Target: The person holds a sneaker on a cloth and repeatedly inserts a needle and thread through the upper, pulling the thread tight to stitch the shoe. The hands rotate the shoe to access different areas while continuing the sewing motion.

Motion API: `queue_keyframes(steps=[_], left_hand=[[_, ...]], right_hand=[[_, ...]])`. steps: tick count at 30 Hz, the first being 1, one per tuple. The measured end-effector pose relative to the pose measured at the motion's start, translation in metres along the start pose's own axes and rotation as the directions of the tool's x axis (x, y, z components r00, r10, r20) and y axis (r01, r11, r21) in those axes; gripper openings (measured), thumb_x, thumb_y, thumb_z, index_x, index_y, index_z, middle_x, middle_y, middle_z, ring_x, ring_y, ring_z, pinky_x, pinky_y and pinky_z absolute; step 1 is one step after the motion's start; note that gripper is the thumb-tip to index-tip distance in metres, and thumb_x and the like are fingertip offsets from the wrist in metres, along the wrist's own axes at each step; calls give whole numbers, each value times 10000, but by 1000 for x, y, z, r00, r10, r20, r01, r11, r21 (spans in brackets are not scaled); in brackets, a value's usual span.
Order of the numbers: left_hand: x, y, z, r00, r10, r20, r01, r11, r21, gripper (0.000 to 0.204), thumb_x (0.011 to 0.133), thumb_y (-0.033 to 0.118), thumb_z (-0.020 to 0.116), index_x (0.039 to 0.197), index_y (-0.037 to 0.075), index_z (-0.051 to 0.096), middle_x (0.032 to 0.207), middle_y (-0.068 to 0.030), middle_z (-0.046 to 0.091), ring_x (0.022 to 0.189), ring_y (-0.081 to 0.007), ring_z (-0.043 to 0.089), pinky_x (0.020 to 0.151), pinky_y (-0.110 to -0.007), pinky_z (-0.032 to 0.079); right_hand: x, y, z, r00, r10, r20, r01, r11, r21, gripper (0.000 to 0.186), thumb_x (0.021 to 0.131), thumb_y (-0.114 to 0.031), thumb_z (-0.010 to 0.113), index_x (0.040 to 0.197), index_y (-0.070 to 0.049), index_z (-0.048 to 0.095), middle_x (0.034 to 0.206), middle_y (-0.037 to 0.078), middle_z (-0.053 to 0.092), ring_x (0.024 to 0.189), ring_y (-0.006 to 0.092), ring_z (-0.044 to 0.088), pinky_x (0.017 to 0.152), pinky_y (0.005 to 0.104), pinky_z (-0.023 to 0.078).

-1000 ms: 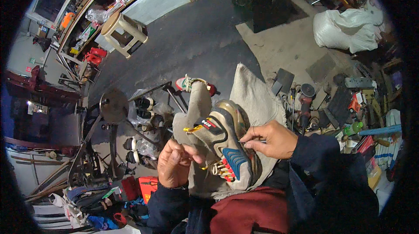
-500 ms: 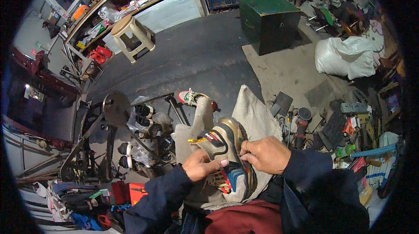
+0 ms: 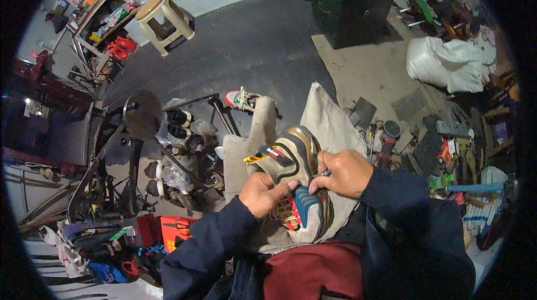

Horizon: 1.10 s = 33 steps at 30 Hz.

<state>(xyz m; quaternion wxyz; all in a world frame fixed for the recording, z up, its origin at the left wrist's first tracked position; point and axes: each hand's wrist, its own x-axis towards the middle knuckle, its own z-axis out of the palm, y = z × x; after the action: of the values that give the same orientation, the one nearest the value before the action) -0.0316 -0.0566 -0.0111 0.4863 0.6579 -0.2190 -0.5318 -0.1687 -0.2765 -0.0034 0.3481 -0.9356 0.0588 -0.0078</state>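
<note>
Standing beyond shoe (image 3: 297, 171): stool (image 3: 152, 8), box (image 3: 351, 12)

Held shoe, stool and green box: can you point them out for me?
Held shoe (image 3: 305, 201): head view, blue side panel.
Stool (image 3: 152, 6): head view, top of the seat.
Green box (image 3: 357, 15): head view, dark side below the lid.

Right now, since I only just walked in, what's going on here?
A person has a shoe over the cloth on their lap, its toe toward them and its sole turned right. The left grip steadies the upper, thumb near the blue panel. The right grip is at the sole side and seems to pinch a small dark thing, too small to make out. A stool and a green box stand farther off.
</note>
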Motion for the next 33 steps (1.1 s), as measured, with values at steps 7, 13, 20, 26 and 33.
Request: queue_keyframes(steps=[7,13,20,26,33], left_hand=[[-2,11,5,995,95,-17,-96,995,-42,233,1015,178,671,1159,2,721,1014,3,739,918,-83,635,848,-285,515],[-6,9,7,993,88,-82,-96,991,-96,217,987,127,698,1168,9,707,1065,-13,737,970,-103,645,895,-292,513],[8,14,20,979,180,-99,-171,981,91,429,843,48,793,1232,-13,622,1124,-69,716,1018,-170,669,921,-340,533],[14,17,25,948,284,-146,-258,951,173,447,804,60,822,1205,-22,641,1133,-109,727,1035,-197,688,922,-353,547],[17,23,32,940,301,-162,-275,947,164,469,817,62,822,1237,-23,631,1159,-106,724,1050,-205,690,933,-358,544]], right_hand=[[-10,29,-10,994,71,-78,-86,973,-213,775,725,-794,720,634,-31,617,576,205,612,599,412,674,579,486,532],[-76,60,-6,967,230,-107,-209,962,176,543,805,-523,810,937,-20,654,660,89,634,567,241,626,564,376,492],[-55,-17,-8,981,72,181,-188,105,977,829,915,-173,680,1623,-91,257,907,16,599,816,72,540,755,235,432],[-49,-9,0,953,289,86,-88,-9,996,418,881,-287,718,1149,11,603,690,-17,525,583,99,498,557,246,377],[-111,12,16,967,177,-184,19,669,743,277,901,-204,698,734,-13,588,610,53,571,534,120,530,517,293,384]])
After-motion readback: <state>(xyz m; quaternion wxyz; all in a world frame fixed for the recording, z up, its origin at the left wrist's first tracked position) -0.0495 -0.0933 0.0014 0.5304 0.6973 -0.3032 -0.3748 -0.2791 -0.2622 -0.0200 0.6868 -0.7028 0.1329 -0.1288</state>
